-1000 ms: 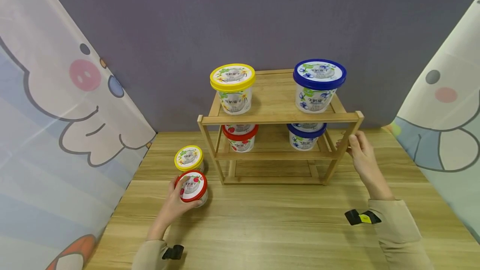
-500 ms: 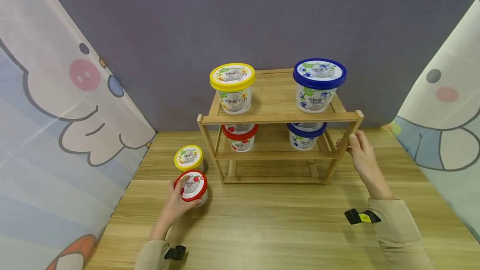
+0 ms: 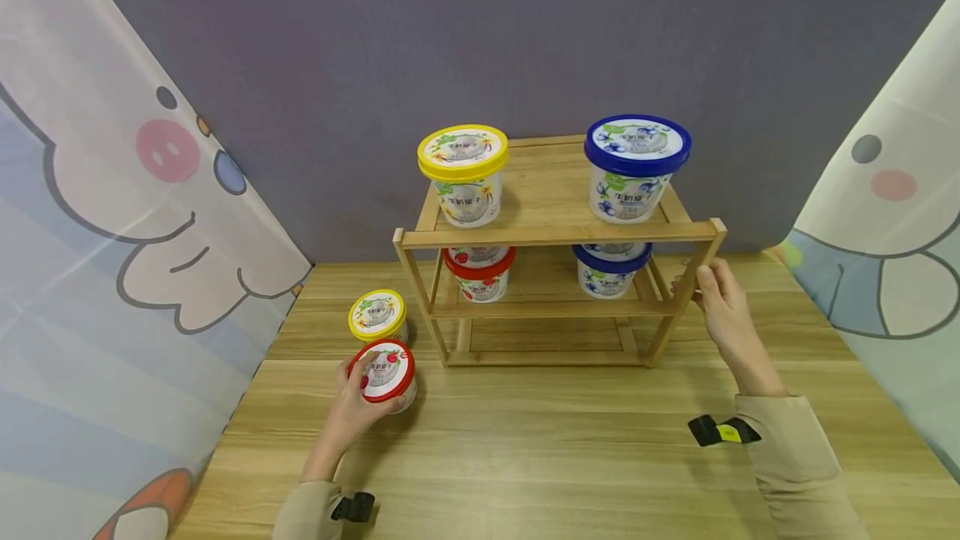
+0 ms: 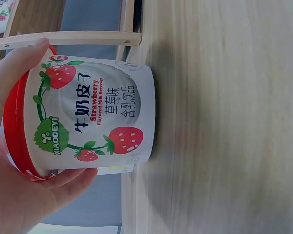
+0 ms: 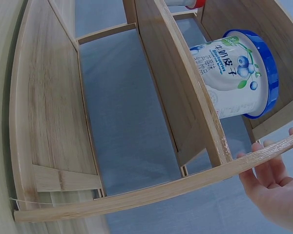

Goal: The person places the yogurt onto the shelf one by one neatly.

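A strawberry cup (image 3: 384, 373) standing on the desk (image 3: 540, 448), left of the wooden rack (image 3: 555, 232), is gripped by the left hand (image 3: 352, 411). The rack's front right post is held by the right hand (image 3: 723, 315), fingers curled around it.

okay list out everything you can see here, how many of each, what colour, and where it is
Red-lidded tub: 1, white with strawberries, on the table, gripped by the left hand.
Yellow-lidded tub: 1, on the table just behind it.
Wooden rack: 1, light wood, at the back of the table.
Tubs on rack: 4; yellow lid and blue lid on top shelf, red lid and blue lid on middle shelf.
Table: 1, light wood.
Cartoon curtains: 2, one at each side.
Left hand: holds the red-lidded tub.
Right hand: on the rack's right front post.
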Tool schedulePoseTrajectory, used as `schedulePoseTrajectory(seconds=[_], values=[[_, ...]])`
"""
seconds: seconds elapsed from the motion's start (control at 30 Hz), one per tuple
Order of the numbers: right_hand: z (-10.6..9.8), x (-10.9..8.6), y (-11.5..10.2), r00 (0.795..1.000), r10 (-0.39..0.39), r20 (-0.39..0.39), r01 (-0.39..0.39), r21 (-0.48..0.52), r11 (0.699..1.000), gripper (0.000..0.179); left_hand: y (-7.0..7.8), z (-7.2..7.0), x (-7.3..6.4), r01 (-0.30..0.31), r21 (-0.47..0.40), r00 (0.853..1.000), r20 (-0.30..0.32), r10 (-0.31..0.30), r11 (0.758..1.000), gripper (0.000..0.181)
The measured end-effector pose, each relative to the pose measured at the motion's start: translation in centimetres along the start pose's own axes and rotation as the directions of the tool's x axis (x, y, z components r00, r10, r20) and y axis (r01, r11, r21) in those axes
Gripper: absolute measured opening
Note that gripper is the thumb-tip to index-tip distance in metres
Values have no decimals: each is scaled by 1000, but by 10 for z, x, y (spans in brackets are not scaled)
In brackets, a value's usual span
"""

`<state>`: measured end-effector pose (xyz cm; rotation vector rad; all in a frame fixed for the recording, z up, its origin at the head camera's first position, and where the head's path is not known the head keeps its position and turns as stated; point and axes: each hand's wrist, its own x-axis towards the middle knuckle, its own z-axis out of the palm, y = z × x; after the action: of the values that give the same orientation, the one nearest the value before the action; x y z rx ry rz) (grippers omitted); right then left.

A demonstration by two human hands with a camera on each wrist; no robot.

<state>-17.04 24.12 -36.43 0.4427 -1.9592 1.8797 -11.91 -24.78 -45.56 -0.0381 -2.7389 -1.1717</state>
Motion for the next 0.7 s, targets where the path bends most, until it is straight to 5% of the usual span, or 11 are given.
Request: schedulePoseTrajectory(seconds=[0.33, 0.7], values=[[0, 0, -2, 999, 33, 1, -33, -102, 994, 17, 11, -3, -3, 0, 6, 1000, -14, 0, 1000, 78], [0, 0, -2, 1000, 25, -5, -25, -74, 997, 18, 33, -2, -9, -105, 22, 993, -58, 106, 994, 76]])
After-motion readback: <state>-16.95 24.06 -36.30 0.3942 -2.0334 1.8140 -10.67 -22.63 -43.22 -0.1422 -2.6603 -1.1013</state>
